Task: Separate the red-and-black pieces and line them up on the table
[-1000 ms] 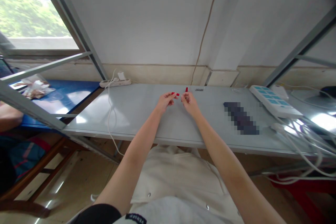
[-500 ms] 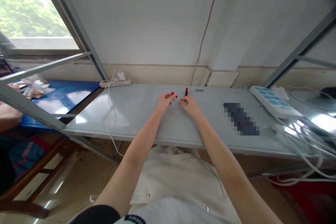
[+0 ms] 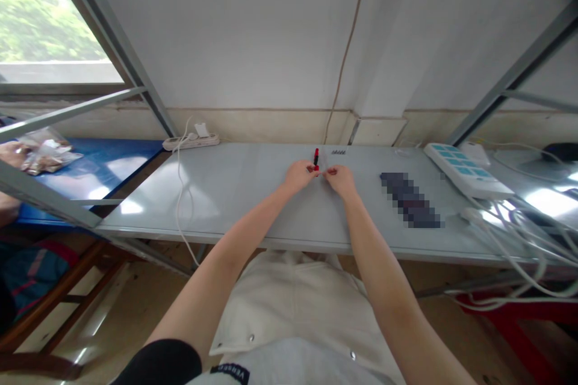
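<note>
My left hand (image 3: pixel 301 175) pinches a small red piece (image 3: pixel 316 168) at its fingertips, over the grey table. Close on its right, my right hand (image 3: pixel 340 180) has thumb and fingers pressed together; what they hold is too small to make out. The two hands' fingertips nearly meet. Just beyond them is a small red and black object (image 3: pixel 316 156), its lower end hidden or overlapped by the red piece. A row of several small dark pieces (image 3: pixel 338 151) lies behind my right hand. Something transparent beside the red and black object is hard to make out.
The grey table (image 3: pixel 244 192) runs along the wall. A white power strip (image 3: pixel 192 142) with a hanging cable is on the left, a larger white and blue one (image 3: pixel 465 169) on the right. A blurred dark patch (image 3: pixel 410 201) lies between. Another person's hand is far left.
My left hand has moved right, bringing the red piece in front of the red and black object. My right hand has shifted slightly right in view. The camera view has turned a little.
</note>
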`<state>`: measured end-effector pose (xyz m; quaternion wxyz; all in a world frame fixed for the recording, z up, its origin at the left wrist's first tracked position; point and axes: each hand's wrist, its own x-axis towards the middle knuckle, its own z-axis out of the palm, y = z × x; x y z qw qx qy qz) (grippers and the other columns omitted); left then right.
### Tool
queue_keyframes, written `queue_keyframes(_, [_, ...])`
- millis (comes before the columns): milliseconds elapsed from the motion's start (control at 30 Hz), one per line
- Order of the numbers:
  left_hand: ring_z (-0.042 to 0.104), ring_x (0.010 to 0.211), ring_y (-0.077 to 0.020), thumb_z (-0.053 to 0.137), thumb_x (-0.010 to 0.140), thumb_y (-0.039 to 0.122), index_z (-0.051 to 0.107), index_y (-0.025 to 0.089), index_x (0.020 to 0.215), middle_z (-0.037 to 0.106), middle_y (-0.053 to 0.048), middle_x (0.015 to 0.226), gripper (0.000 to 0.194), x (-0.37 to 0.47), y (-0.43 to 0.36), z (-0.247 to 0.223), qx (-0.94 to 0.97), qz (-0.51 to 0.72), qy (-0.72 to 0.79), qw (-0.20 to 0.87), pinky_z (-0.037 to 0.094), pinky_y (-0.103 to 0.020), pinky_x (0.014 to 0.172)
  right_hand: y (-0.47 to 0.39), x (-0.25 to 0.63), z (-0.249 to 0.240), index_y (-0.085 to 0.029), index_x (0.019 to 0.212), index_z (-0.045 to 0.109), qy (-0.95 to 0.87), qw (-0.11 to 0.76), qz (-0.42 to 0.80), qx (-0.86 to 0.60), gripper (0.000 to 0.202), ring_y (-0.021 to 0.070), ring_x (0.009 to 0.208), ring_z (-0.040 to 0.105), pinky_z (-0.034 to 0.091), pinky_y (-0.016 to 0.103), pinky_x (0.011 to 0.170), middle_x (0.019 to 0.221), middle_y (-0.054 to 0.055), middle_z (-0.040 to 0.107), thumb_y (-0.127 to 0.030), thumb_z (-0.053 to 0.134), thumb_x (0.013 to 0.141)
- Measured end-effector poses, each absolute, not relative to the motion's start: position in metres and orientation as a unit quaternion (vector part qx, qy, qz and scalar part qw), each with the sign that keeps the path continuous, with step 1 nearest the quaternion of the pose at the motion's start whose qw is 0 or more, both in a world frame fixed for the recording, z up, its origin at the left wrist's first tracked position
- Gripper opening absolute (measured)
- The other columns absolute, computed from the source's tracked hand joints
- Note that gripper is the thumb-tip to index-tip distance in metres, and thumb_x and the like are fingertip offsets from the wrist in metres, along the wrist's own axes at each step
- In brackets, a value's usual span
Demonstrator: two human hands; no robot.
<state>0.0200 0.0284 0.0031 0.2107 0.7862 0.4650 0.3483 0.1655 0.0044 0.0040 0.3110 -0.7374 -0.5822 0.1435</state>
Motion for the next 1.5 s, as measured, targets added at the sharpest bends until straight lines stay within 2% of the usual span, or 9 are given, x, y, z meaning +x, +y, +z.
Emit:
queue_keyframes(367, [0.059,0.084,-0.0179,0.059,0.073,0.036,0.067,0.018,0.087,0.066,-0.007,0.088,0.024,0.043,0.038,-0.004,0.756,0.307,0.555,0.161,0.043,-0.027,0.075,0.008,0.168,-0.006,-0.016,0.089,0.066,-0.575,0.29,0.11,-0.757,0.025,0.0191,0.085,0.06,0.043,0.028,0.073,0.089,0.009,0.067,-0.03,0.055,0.073])
queue_keyframes(633, [0.057,0.085,-0.0211,0.06,0.071,0.039,0.067,0.02,0.084,0.064,-0.007,0.085,0.025,0.042,0.031,-0.006,0.764,0.257,0.586,0.09,0.041,-0.031,0.073,0.005,0.164,-0.004,-0.017,0.091,0.065,-0.586,0.255,0.093,-0.763,0.025,0.0201,0.087,0.06,0.043,0.029,0.073,0.09,0.009,0.067,-0.03,0.052,0.074])
queue_keyframes(833, [0.053,0.09,-0.0205,0.055,0.077,0.033,0.054,0.018,0.109,0.061,-0.008,0.096,0.035,0.035,0.016,-0.004,0.797,0.304,0.522,-0.011,0.038,-0.032,0.076,0.003,0.162,-0.004,-0.018,0.091,0.066,-0.6,0.245,0.07,-0.758,0.026,0.0199,0.086,0.06,0.042,0.029,0.072,0.091,0.009,0.067,-0.031,0.05,0.076])
queue_keyframes(933, [0.051,0.093,-0.0213,0.048,0.081,0.03,0.051,0.019,0.114,0.059,-0.009,0.1,0.035,0.033,0.009,-0.005,0.817,0.295,0.493,-0.044,0.036,-0.033,0.077,0.003,0.161,-0.005,-0.018,0.091,0.066,-0.603,0.245,0.061,-0.757,0.026,0.0203,0.086,0.06,0.042,0.029,0.072,0.09,0.009,0.067,-0.032,0.049,0.077])
queue_keyframes(1067, [0.05,0.093,-0.0213,0.043,0.084,0.028,0.054,0.02,0.11,0.059,-0.009,0.098,0.029,0.031,0.007,-0.005,0.825,0.283,0.487,-0.049,0.035,-0.033,0.078,0.002,0.159,-0.006,-0.018,0.091,0.065,-0.609,0.243,0.049,-0.753,0.025,0.0201,0.086,0.06,0.042,0.029,0.072,0.089,0.009,0.067,-0.031,0.047,0.079])
queue_keyframes(1233, [0.05,0.092,-0.0203,0.048,0.082,0.025,0.06,0.019,0.092,0.06,-0.006,0.094,0.017,0.025,0.011,-0.004,0.807,0.32,0.496,-0.022,0.035,-0.033,0.076,0.002,0.156,-0.007,-0.016,0.091,0.062,-0.618,0.227,0.034,-0.751,0.024,0.0207,0.085,0.06,0.041,0.03,0.072,0.087,0.01,0.066,-0.028,0.045,0.08])
queue_keyframes(1333, [0.051,0.089,-0.0187,0.052,0.08,0.026,0.061,0.02,0.085,0.061,-0.005,0.09,0.012,0.017,0.014,-0.004,0.796,0.369,0.48,-0.003,0.036,-0.032,0.077,0.001,0.153,-0.007,-0.016,0.092,0.06,-0.633,0.224,0.028,-0.741,0.024,0.0211,0.085,0.06,0.041,0.03,0.072,0.087,0.011,0.066,-0.028,0.043,0.081])
queue_keyframes(1500, [0.052,0.083,-0.015,0.052,0.08,0.027,0.059,0.018,0.085,0.061,-0.004,0.085,0.012,0.005,0.019,-0.003,0.753,0.49,0.438,0.026,0.038,-0.03,0.078,-0.002,0.147,-0.002,-0.016,0.097,0.057,-0.671,0.222,0.023,-0.708,0.024,0.0197,0.086,0.059,0.039,0.029,0.073,0.089,0.01,0.065,-0.027,0.043,0.082])
